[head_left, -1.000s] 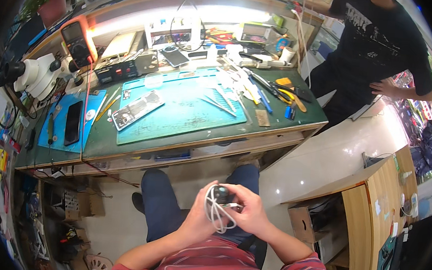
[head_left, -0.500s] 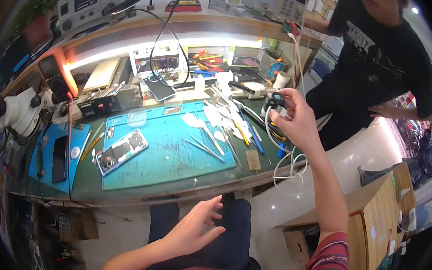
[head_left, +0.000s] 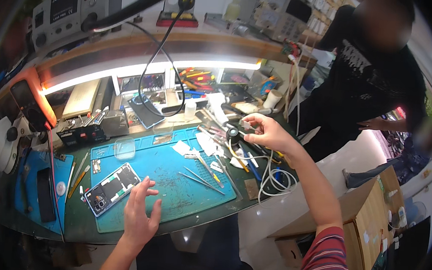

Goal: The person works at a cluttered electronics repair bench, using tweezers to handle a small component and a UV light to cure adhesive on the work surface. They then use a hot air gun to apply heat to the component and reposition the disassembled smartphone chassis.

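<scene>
My right hand (head_left: 272, 134) is over the far right of the blue work mat, thumb and fingers pinched together. At its fingertips is a small black round-ended device (head_left: 232, 132) on a white cable (head_left: 279, 178); the fingers partly cover the grip, and a small grey piece shows between them. My left hand (head_left: 140, 213) hovers at the mat's near edge, fingers apart and holding nothing. Just left of it lies a phone with its back off (head_left: 113, 189), tilted on the blue mat (head_left: 170, 202), its inner parts showing.
Tweezers (head_left: 202, 179), white scraps (head_left: 206, 143) and a clear plastic box (head_left: 124, 148) lie on the mat. A smaller blue mat with a dark phone (head_left: 45, 195) is at left. A black hose (head_left: 145, 5) crosses overhead. Another person (head_left: 372, 81) stands at the far right.
My right hand has moved left and lower over the bench with the black device and its cable. My left hand has moved left and forward toward the opened phone. The view has shifted.
</scene>
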